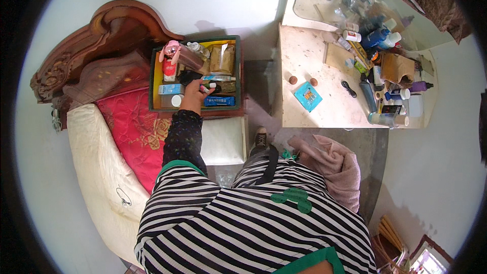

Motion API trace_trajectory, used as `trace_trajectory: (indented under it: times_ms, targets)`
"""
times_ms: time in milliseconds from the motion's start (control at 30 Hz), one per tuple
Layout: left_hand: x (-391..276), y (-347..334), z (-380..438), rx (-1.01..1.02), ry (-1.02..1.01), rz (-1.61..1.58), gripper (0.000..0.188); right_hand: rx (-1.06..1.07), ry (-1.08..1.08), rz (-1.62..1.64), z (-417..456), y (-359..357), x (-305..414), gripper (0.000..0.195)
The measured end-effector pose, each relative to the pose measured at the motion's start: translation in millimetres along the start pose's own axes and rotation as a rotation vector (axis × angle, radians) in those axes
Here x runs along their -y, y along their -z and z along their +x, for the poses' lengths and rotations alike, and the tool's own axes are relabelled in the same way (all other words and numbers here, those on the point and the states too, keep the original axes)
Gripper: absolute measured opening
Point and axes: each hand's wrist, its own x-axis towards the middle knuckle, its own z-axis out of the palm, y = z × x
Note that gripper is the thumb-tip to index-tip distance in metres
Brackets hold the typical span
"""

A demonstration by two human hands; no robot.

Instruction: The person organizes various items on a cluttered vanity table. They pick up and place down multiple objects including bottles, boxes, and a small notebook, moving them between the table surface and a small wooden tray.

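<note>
My left hand (195, 94) reaches into a dark-edged box with a yellow lining (151, 83) and holds a small tube with a white cap (208, 86). Beside the fingers lie a black item (189, 77) and a blue packet (219, 101). Near the wrist stands a round white lid (176, 101), with a light-blue carton (169, 89) behind it. Farther back are a pink tumbler (189, 57), a red-and-white pack (169, 70), clear bottles (199, 49) and a brown package (222, 59). My right hand is out of view; a bit of bare arm shows at the bottom edge.
A white dressing table (296, 57) at the right bears a blue sachet (308, 96), a cardboard box (397, 67) and several bottles below a mirror. A pink towel (335, 167) hangs by my right side. The bed with its carved wooden headboard (99, 42) is at the left.
</note>
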Motion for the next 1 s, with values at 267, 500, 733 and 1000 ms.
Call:
trace_trajectory:
  times_ms: [267, 500, 733, 1000]
  targets:
    - [39.5, -33.8, 9.3, -0.047, -0.056, -0.05, 0.02, 0.058, 0.017, -0.043, 6.3, -6.3, -4.3, 0.029]
    - [54.6, -36.4, 34.6, 0.069, -0.114, 0.082, 0.02, 0.013, 0.05, -0.089, 3.1, -6.6, -3.3, 0.033]
    - [37.2, -30.9, -0.2, -0.056, -0.132, 0.239, 0.042, -0.088, 0.137, -0.293, -3.5, -1.8, -5.5, 0.037]
    - [38.7, -33.2, -9.7, -0.065, -0.121, 0.265, 0.036, -0.003, 0.087, -0.146, 1.6, -2.2, -4.7, 0.037]
